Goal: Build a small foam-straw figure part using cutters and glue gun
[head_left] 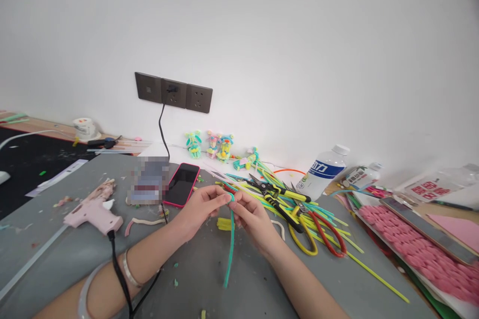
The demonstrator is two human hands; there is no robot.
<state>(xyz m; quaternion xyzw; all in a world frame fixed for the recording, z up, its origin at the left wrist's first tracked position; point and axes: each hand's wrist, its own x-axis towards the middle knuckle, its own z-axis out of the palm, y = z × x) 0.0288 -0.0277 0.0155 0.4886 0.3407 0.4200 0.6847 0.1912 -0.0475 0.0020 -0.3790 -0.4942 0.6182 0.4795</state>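
Between my fingertips is a teal pipe cleaner, bent at the top, its long tail hanging down toward me. My left hand pinches it from the left, with thumb and forefinger closed. From the right, my right hand grips the same bend, fingertips nearly touching the left ones. Just beneath the hands lies a small yellow bundle. Right of them are black-and-yellow pliers and scissors with one red and one yellow handle, resting on yellow and teal pipe cleaners.
A pink glue gun with a black cord lies left. A red-edged phone is behind my left hand. Small pipe-cleaner figures stand by the wall. A bottle and pink braided piece are at right.
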